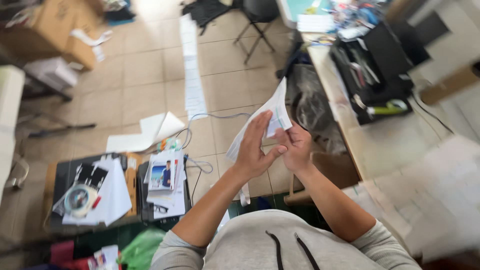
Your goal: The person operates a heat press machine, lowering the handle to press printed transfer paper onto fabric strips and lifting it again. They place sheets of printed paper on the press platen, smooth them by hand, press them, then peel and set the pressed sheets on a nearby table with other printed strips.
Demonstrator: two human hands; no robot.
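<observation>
A folded white paper sheet (272, 112) stands up between both my hands, held in front of my chest. The flat palm and fingers of my left hand (255, 147) press against the sheet's near side. My right hand (296, 147) grips the paper's lower edge from the right, its thumb touching my left hand. Below the hands the sheet trails down toward the floor.
A wooden desk (380, 140) at the right carries a black tray of pens (375, 70) and blurred white sheets (440, 190). On the left a low stand (60, 170) bears papers, a photo booklet (165, 175), glasses and tape. Paper strips lie on the tiled floor (192, 75), beside cardboard boxes and a chair.
</observation>
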